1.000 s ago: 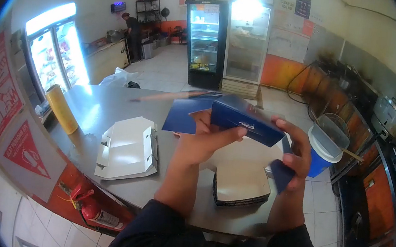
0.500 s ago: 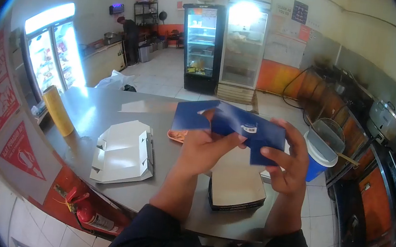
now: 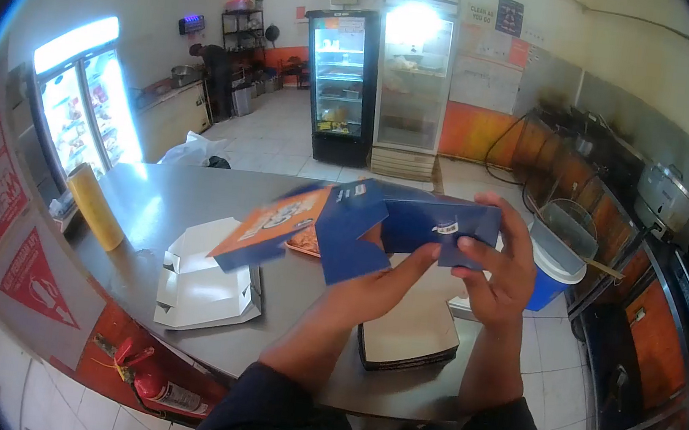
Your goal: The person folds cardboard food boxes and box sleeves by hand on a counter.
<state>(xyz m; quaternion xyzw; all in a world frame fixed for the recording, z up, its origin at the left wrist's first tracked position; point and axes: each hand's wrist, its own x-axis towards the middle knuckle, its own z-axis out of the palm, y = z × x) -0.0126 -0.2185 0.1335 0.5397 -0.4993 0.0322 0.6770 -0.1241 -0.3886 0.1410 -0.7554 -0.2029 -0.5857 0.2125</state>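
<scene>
Both hands hold a blue and orange cardboard box, partly folded, above the metal table. My left hand (image 3: 388, 284) grips the middle of the blue cardboard box (image 3: 353, 216), its thumb against the blue side. At the box's right end, my right hand (image 3: 504, 271) pinches a blue flap. The orange printed panel slants out to the left and is slightly blurred. Beneath the hands lies a stack of flat cartons (image 3: 410, 329) with a pale top. An open white box (image 3: 209, 280) rests on the table to the left. Behind the held box, a tray of food (image 3: 305, 241) shows in part.
The metal table (image 3: 151, 193) carries a yellow roll (image 3: 95, 208) at its left. A blue bucket (image 3: 554, 277) with strainers stands right of the table. Fridges stand at the back, a fire extinguisher (image 3: 171, 393) lower left. A person (image 3: 217, 82) stands far back.
The held box has turned, so its orange printed panel now shows at the left. My right hand has folded the right flap up against the box. The far person leans forward more.
</scene>
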